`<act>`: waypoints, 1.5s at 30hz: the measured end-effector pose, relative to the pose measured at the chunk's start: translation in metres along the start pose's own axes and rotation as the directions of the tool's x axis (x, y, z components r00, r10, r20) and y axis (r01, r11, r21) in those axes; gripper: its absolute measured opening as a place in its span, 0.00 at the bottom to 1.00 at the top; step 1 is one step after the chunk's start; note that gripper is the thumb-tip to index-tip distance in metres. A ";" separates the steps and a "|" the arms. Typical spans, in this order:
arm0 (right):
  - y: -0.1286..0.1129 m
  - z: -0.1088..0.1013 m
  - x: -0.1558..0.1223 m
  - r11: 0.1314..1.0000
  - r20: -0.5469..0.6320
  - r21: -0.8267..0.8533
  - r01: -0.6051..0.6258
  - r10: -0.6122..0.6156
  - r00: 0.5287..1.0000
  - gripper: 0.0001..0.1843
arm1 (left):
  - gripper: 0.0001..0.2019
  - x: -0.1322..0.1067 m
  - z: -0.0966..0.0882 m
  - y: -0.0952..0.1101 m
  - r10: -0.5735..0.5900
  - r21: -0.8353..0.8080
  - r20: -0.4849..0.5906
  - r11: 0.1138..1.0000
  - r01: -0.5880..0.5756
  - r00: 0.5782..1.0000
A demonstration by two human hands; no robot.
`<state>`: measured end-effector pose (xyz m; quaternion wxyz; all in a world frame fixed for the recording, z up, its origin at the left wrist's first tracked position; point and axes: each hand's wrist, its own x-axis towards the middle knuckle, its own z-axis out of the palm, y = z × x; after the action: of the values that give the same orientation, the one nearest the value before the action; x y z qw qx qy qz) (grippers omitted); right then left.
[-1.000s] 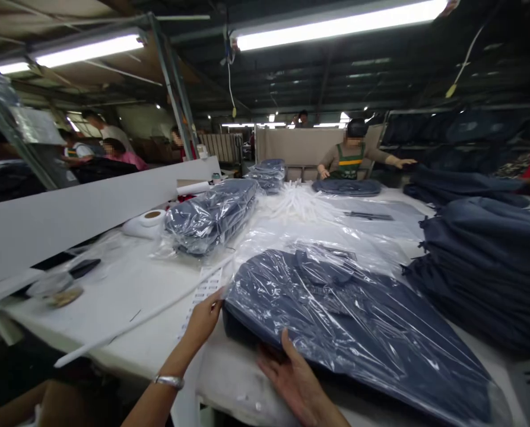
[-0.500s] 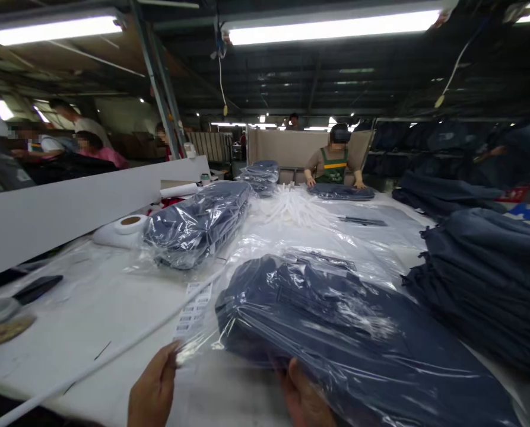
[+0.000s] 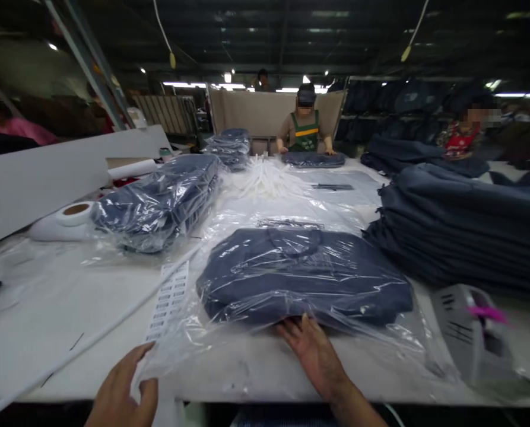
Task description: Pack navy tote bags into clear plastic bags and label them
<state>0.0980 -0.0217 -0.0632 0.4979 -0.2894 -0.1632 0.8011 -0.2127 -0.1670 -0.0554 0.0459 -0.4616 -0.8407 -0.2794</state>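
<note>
A folded dark-blue garment in a clear plastic bag lies on the white table in front of me. My right hand lies flat with its fingers stretched out against the garment's near edge, under the loose plastic. My left hand pinches the open left end of the bag near the table's front edge. A strip of barcode labels lies just beyond that hand.
A stack of bagged blue garments and a white tape roll sit at the left. A tall pile of unbagged blue garments fills the right. A grey device sits at the front right. A person in a green apron works at the far end.
The bagged garment now lies flat and square before me instead of tilted. My left hand has slid back toward the table's front edge with the bag's end. The view has tipped downward.
</note>
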 end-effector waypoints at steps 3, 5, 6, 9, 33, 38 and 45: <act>-0.024 -0.025 -0.021 0.991 -0.095 -0.083 0.106 -0.113 0.989 0.16 | 0.25 0.003 -0.011 0.063 0.293 -0.049 -0.038 0.954 -0.295 0.955; -0.034 -0.045 -0.028 0.921 -0.133 -0.340 0.188 -0.245 0.960 0.18 | 0.26 0.005 -0.004 0.108 0.526 -0.090 0.001 0.847 -0.523 0.851; -0.036 -0.056 -0.030 0.824 -0.114 -0.516 0.234 -0.337 0.935 0.19 | 0.27 0.006 0.004 0.130 0.627 -0.103 0.035 0.777 -0.621 0.778; -0.040 -0.084 -0.027 0.253 0.190 -0.897 0.363 -0.520 0.833 0.15 | 0.34 0.013 0.045 0.184 0.801 -0.092 0.192 0.590 -0.802 0.567; -0.091 -0.119 -0.004 -0.715 0.531 -0.652 0.252 -0.194 0.825 0.16 | 0.46 0.049 0.128 0.228 0.876 -0.066 0.379 0.347 -0.936 0.298; -0.117 -0.102 -0.041 -0.661 0.659 -0.518 0.543 0.096 0.746 0.13 | 0.41 0.083 0.122 0.232 0.890 -0.109 0.282 0.401 -0.910 0.358; -0.127 -0.139 -0.096 -0.660 0.551 -0.570 0.490 0.136 0.823 0.16 | 0.28 0.082 0.146 0.205 0.912 -0.168 0.226 0.382 -0.909 0.342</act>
<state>0.3072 -0.0539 -0.0729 0.0922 -0.3641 -0.9226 0.0875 -0.0686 0.0553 -0.0624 0.0704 -0.8853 -0.4369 -0.1430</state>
